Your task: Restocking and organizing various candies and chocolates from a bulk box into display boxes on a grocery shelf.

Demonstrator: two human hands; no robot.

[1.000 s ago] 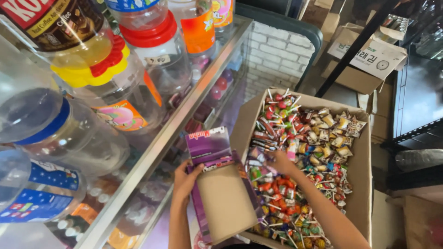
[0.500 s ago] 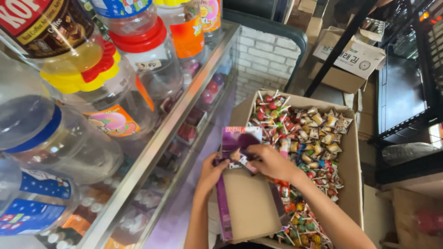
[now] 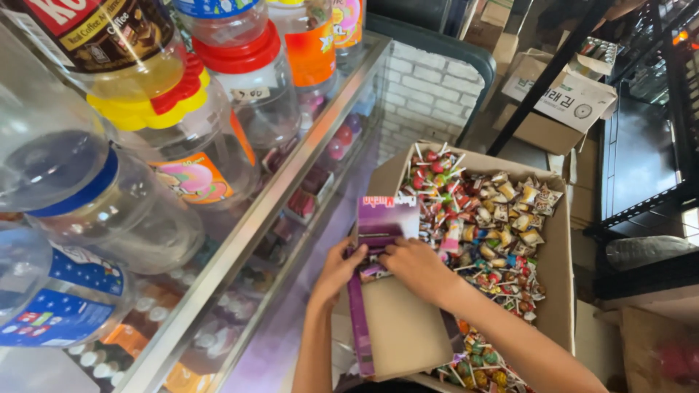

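Here, low in the middle of the frame, my two hands meet on a purple carton [image 3: 378, 225], a flat cardboard box with its plain brown panel facing up at me. The left hand [image 3: 336, 271] curls around the carton's left edge; the right hand [image 3: 416, 268] lies across its upper opening, fingers bent down onto the flap. Both are closed on it, though I cannot tell how firmly. The carton's long axis runs from the bottom of the frame up toward the centre, open end pointing away from me. Just to its right, touching it, sits the big cardboard box of lollipops [image 3: 502, 218], nearer my right hand. Along the left runs the glass counter [image 3: 240, 247] with plastic jars [image 3: 218, 131] on top.
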